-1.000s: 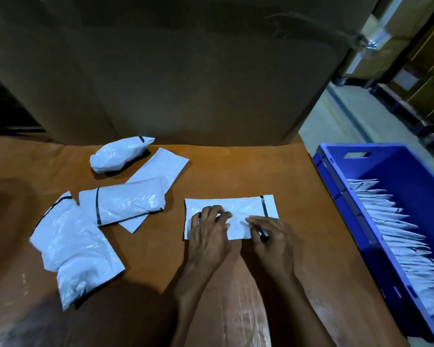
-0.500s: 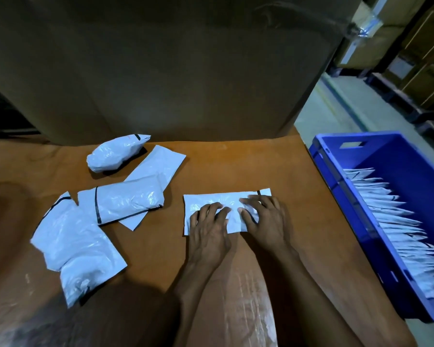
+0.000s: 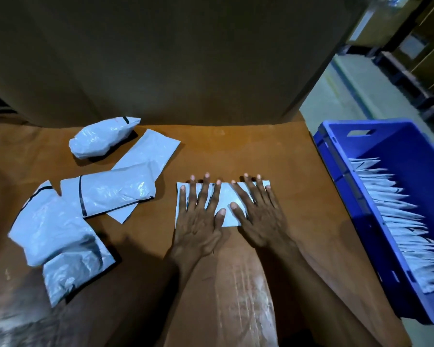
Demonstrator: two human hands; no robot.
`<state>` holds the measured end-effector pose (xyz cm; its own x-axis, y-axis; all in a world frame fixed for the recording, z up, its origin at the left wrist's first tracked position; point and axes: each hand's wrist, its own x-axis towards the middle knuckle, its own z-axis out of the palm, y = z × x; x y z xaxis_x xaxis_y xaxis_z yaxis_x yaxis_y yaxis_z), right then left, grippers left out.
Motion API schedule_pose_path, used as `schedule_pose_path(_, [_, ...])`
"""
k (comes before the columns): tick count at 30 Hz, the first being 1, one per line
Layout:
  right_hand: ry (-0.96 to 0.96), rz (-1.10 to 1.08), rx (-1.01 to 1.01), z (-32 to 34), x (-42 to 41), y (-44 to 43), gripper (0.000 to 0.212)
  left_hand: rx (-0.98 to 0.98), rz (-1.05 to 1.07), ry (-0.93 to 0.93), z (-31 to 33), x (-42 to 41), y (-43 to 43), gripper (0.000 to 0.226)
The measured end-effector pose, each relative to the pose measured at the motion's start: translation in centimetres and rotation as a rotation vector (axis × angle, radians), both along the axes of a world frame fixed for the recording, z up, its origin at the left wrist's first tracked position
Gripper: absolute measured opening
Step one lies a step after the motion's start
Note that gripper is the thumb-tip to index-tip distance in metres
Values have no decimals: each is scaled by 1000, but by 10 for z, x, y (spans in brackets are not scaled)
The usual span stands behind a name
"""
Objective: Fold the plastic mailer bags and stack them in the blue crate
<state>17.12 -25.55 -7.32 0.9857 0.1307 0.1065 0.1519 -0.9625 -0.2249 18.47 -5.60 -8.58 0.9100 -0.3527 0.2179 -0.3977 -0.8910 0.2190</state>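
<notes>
A folded white mailer bag (image 3: 225, 199) lies flat on the brown table (image 3: 298, 201) in front of me. My left hand (image 3: 198, 216) presses its left half with spread, straight fingers. My right hand (image 3: 257, 211) presses its right half the same way, fingertips at the bag's far edge. The blue crate (image 3: 396, 156) stands to the right of the table and holds a row of several folded white bags (image 3: 401, 221) standing on edge.
Several unfolded white mailer bags with black strips lie at the left: a crumpled one (image 3: 100, 140), a flat one (image 3: 148, 156), one across it (image 3: 110, 190) and a larger pile (image 3: 55, 236). A big cardboard box (image 3: 161, 58) walls the table's far side.
Both hands went from pinching the bag's near edge to lying flat on it with fingers spread. The bag's black-strip end has been folded under and the bag looks narrower.
</notes>
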Motion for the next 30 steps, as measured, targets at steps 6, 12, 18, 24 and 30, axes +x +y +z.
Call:
schedule_pose_path(6, [-41,-44,-10,-4,14,2,61,32,44,27,-3,17,-9,68])
schedule_pose_path(12, [37,-37,-26,0,23,-1,65,83,48,29,-4,27,-11,68])
schedule_pose_path(18, [46,-38,-60,-1,0,1,66,74,33,24,-1,2,-7,66])
schedule_pose_path(24, [86,-32,-63,1,3,-1,65,93,39,24,1,4,-9,69])
schedule_pose_path(30, [279,-8,7,13,10,-4,66,73,-20,145,8,9,-5,73])
